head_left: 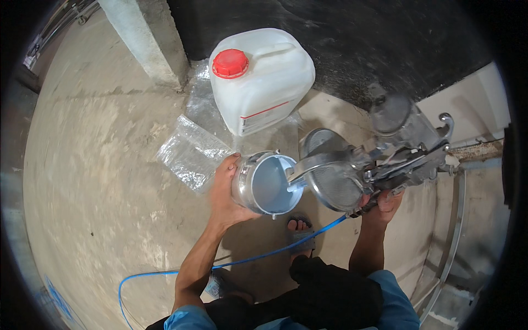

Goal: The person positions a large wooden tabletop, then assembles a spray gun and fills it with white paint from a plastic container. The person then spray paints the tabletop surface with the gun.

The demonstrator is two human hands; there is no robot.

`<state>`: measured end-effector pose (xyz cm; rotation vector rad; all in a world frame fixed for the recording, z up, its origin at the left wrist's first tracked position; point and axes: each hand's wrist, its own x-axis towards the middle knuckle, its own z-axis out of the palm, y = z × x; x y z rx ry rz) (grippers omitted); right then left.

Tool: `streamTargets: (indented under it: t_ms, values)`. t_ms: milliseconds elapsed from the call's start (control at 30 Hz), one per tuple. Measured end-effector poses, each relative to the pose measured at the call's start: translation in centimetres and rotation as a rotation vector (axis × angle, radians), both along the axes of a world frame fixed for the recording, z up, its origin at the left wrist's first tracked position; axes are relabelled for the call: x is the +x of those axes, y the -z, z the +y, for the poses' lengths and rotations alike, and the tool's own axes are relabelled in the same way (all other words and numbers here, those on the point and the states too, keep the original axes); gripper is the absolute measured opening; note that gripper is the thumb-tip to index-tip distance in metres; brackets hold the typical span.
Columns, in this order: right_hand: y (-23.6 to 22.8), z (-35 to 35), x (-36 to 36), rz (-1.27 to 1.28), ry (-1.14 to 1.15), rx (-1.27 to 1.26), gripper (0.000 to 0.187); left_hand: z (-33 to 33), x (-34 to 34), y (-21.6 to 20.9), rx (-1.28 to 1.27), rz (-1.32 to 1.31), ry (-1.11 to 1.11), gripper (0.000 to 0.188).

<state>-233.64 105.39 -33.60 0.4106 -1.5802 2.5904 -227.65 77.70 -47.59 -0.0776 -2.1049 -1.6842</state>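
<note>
My left hand (221,195) wraps round the side of a round metal cup (242,184), whose mouth faces up toward me. The inside looks pale grey-blue; whether liquid is in it I cannot tell. My right hand (387,206) grips a metal spray gun (393,165) by its handle, right of the cup. A round metal lid (330,184) hangs from the gun, tilted on edge and apart from the cup. A bent metal piece reaches from the gun to the cup's right rim. Out of the handle's lower end runs a blue hose (264,254).
A white plastic jerrycan (269,82) with a red cap (230,64) stands beyond the cup. Clear plastic sheeting (192,154) lies under and beside it on the concrete floor (121,181). A concrete post (148,44) rises behind, beside a black surface (352,44). A metal frame (454,236) stands at right.
</note>
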Motion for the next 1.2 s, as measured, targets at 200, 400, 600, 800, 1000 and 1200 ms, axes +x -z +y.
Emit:
streamTargets:
  t_ms: [200, 400, 600, 800, 1000, 1200]
  values:
    - [-0.1, 0.3, -1.6, 0.238, -0.12, 0.014, 0.046, -0.4, 0.6, 0.6, -0.017, -0.124, -0.145, 0.121]
    - [-0.6, -2.6, -2.7, 0.105, 0.096, -0.178, 0.034, -1.3, 1.1, 2.0, 0.143, -0.162, -0.301, 0.121]
    - [-0.8, -2.3, -3.4, 0.182, -0.073, -0.16, 0.034, -4.9, 1.7, 6.0, -0.155, -0.294, -0.68, 0.12]
    - [-0.1, -2.7, -2.8, 0.199, -0.021, -0.04, 0.03, -8.7, 0.9, 9.1, -0.106, -0.298, -0.814, 0.115]
    - [0.4, -3.8, -1.9, 0.06, -0.003, -0.13, 0.03, -11.0, 1.6, 10.5, 0.003, -0.284, -0.606, 0.108]
    - [1.3, -4.2, -0.4, 0.057, -0.066, 0.058, 0.036, -13.0, 5.4, 10.3, -0.613, -0.39, -0.595, 0.079]
